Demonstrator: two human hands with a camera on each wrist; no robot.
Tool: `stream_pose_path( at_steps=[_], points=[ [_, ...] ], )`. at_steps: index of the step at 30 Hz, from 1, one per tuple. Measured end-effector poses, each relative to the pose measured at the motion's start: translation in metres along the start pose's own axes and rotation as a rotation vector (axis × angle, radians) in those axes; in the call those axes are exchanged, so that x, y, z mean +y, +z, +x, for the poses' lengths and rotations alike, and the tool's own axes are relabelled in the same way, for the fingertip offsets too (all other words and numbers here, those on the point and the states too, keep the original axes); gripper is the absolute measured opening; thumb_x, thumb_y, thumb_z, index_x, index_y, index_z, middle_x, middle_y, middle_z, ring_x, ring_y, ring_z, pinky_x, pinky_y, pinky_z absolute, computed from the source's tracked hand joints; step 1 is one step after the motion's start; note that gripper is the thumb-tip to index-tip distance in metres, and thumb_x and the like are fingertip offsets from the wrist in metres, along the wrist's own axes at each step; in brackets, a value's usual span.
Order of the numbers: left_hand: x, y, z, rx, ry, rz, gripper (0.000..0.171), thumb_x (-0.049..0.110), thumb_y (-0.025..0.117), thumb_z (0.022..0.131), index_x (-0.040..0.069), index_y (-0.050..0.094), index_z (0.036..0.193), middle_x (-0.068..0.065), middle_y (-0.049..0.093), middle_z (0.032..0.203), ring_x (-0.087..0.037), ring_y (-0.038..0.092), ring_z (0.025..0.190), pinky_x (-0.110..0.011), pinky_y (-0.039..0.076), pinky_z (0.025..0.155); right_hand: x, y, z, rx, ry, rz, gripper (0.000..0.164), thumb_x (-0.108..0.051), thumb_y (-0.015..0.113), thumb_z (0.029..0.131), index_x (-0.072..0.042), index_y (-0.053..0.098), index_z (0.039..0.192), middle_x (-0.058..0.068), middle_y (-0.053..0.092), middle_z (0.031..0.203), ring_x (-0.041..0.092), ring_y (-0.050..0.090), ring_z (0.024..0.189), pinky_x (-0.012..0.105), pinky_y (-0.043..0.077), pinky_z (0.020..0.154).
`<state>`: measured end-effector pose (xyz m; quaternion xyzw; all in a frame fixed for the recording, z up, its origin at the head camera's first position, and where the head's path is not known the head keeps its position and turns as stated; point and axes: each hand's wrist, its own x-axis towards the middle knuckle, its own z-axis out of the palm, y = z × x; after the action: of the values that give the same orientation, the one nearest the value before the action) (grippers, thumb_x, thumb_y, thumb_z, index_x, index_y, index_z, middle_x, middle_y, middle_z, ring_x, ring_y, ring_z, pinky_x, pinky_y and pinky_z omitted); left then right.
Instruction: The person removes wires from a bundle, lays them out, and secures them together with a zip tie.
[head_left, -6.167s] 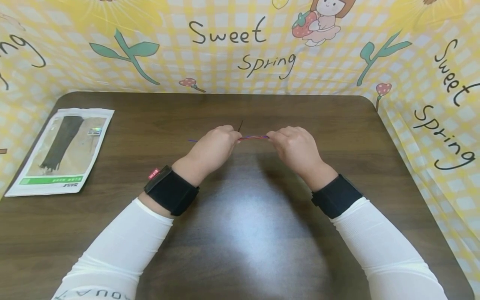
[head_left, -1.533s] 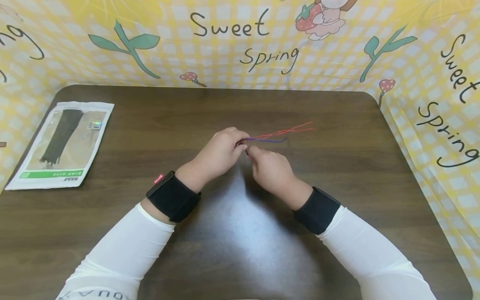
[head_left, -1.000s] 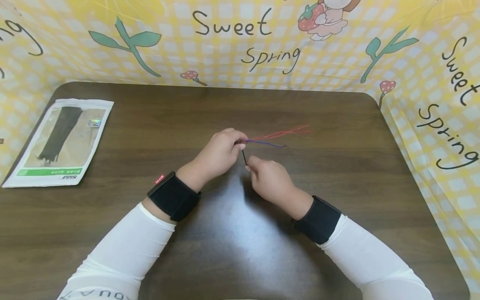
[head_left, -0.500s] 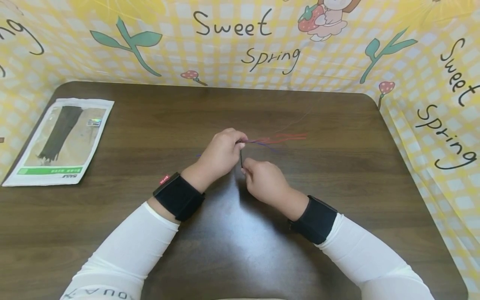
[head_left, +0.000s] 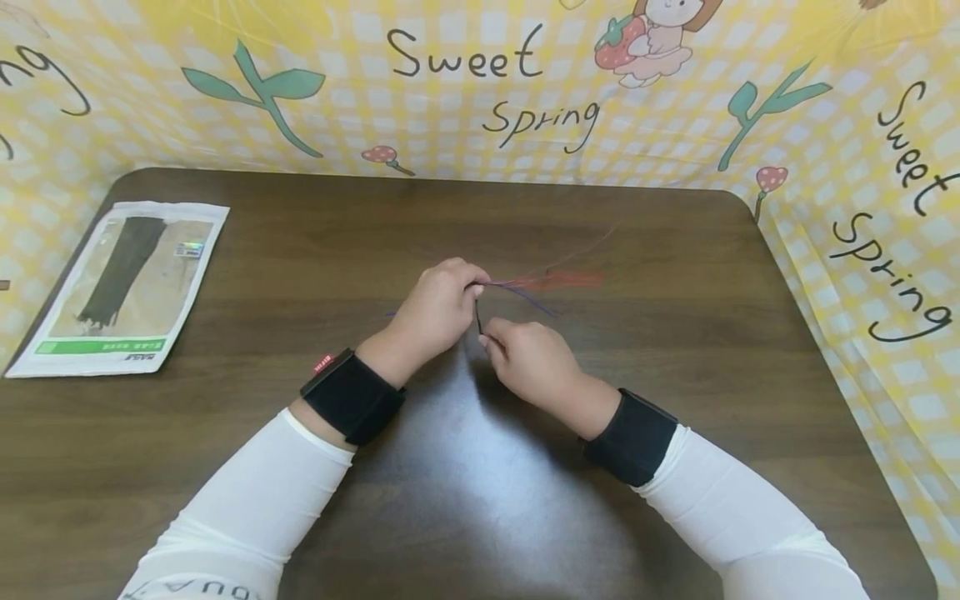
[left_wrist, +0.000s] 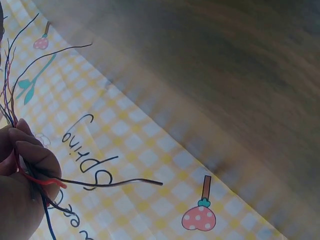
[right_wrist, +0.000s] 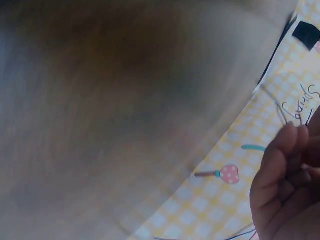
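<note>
In the head view my left hand [head_left: 438, 304] grips a bundle of thin wires at mid-table. Blurred red wires [head_left: 570, 279] and a blue wire [head_left: 532, 300] stick out to its right. Below the bundle a thin black strand [head_left: 478, 315] hangs taut, its lower end pinched by my right hand [head_left: 536, 358]; whether it is a wire or a tie I cannot tell. The left wrist view has red, blue and dark wires [left_wrist: 11, 107] fanning upward from the fingers, and a black wire [left_wrist: 115, 184] pointing right. Curled fingers of the right hand show in its wrist view.
A white packet [head_left: 116, 287] picturing a long dark bundle lies at the left of the brown wooden table [head_left: 480, 500]. Yellow checked cloth [head_left: 450, 125] with printed flowers and lettering surrounds the table's back and sides.
Earlier both hands held the wire bundle stretched between them. My right hand has let go of it and drawn the black strand downward. The free wire ends have swung slightly.
</note>
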<state>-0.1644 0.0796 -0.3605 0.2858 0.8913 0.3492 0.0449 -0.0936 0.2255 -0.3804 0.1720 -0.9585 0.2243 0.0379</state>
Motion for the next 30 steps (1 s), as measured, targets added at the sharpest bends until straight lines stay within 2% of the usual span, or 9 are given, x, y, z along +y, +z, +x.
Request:
stream_pose_path(
  at_steps=[3, 5, 9, 12, 15, 17, 19, 24, 30],
  points=[
    [0.0, -0.003, -0.001, 0.015, 0.021, 0.015, 0.02, 0.002, 0.052, 0.098, -0.004, 0.066, 0.111, -0.016, 0.063, 0.108, -0.028, 0.06, 0.103, -0.038, 0.05, 0.089, 0.004, -0.007, -0.001, -0.008, -0.018, -0.058, 0.015, -0.016, 0.058, 0.097, -0.008, 0.068, 0.09, 0.001, 0.063, 0.07, 0.014, 0.059, 0.06, 0.033, 0.048, 0.055],
    [0.0, -0.005, -0.001, 0.015, 0.031, 0.026, 0.02, 0.002, 0.052, 0.097, -0.004, 0.065, 0.111, -0.016, 0.063, 0.107, -0.029, 0.061, 0.103, -0.038, 0.05, 0.089, 0.007, -0.012, -0.001, 0.035, -0.045, -0.082, 0.015, -0.017, 0.059, 0.096, -0.008, 0.071, 0.095, 0.003, 0.07, 0.081, 0.016, 0.064, 0.065, 0.036, 0.052, 0.059],
    [0.003, -0.008, -0.002, 0.0, 0.058, 0.048, 0.02, 0.002, 0.053, 0.097, -0.003, 0.066, 0.111, -0.015, 0.064, 0.107, -0.028, 0.061, 0.102, -0.038, 0.05, 0.089, 0.016, -0.024, 0.001, 0.266, -0.174, -0.144, 0.01, -0.014, 0.066, 0.091, -0.007, 0.072, 0.095, 0.006, 0.07, 0.086, 0.02, 0.064, 0.072, 0.037, 0.052, 0.06],
    [0.005, -0.011, -0.002, -0.014, 0.082, 0.067, 0.019, 0.003, 0.054, 0.097, -0.002, 0.067, 0.11, -0.014, 0.065, 0.106, -0.027, 0.062, 0.101, -0.038, 0.05, 0.088, 0.024, -0.034, 0.008, 0.378, -0.256, -0.225, 0.019, -0.016, 0.071, 0.088, -0.006, 0.071, 0.105, 0.01, 0.067, 0.1, 0.027, 0.062, 0.093, 0.042, 0.051, 0.077],
    [0.008, -0.013, -0.002, -0.035, 0.096, 0.072, 0.019, 0.004, 0.055, 0.097, -0.001, 0.067, 0.111, -0.013, 0.065, 0.108, -0.026, 0.062, 0.1, -0.038, 0.05, 0.088, 0.033, -0.039, 0.015, 0.333, -0.276, -0.31, 0.033, -0.019, 0.072, 0.087, -0.007, 0.068, 0.118, 0.01, 0.066, 0.11, 0.028, 0.059, 0.107, 0.054, 0.042, 0.096],
    [0.008, -0.016, -0.002, -0.049, 0.099, 0.074, 0.02, 0.005, 0.055, 0.097, -0.001, 0.067, 0.112, -0.013, 0.065, 0.108, -0.025, 0.062, 0.1, -0.038, 0.05, 0.088, 0.038, -0.039, 0.017, 0.283, -0.276, -0.351, 0.033, -0.018, 0.072, 0.088, -0.009, 0.067, 0.12, 0.007, 0.069, 0.107, 0.026, 0.062, 0.105, 0.059, 0.037, 0.101],
    [0.009, -0.018, -0.002, -0.058, 0.099, 0.072, 0.02, 0.006, 0.056, 0.097, 0.0, 0.067, 0.113, -0.013, 0.066, 0.108, -0.024, 0.062, 0.1, -0.038, 0.05, 0.088, 0.043, -0.039, 0.018, 0.256, -0.289, -0.369, 0.031, -0.014, 0.071, 0.088, -0.009, 0.068, 0.119, 0.006, 0.071, 0.099, 0.024, 0.065, 0.096, 0.057, 0.039, 0.101],
    [0.005, -0.022, -0.001, -0.06, 0.101, 0.052, 0.021, 0.009, 0.058, 0.096, 0.0, 0.068, 0.112, -0.013, 0.067, 0.104, -0.024, 0.063, 0.096, -0.037, 0.051, 0.085, 0.048, -0.04, 0.021, 0.235, -0.35, -0.33, 0.027, -0.007, 0.068, 0.09, -0.007, 0.068, 0.116, 0.006, 0.067, 0.083, 0.023, 0.062, 0.077, 0.042, 0.049, 0.082],
    [-0.004, -0.024, 0.0, -0.071, 0.065, 0.048, 0.022, 0.012, 0.06, 0.096, -0.001, 0.069, 0.11, -0.014, 0.068, 0.104, -0.025, 0.064, 0.096, -0.038, 0.052, 0.085, 0.049, -0.047, 0.021, 0.094, -0.313, -0.309, 0.036, -0.001, 0.062, 0.091, -0.007, 0.062, 0.127, 0.007, 0.059, 0.086, 0.019, 0.042, 0.057, 0.031, 0.04, 0.055]
  ],
)
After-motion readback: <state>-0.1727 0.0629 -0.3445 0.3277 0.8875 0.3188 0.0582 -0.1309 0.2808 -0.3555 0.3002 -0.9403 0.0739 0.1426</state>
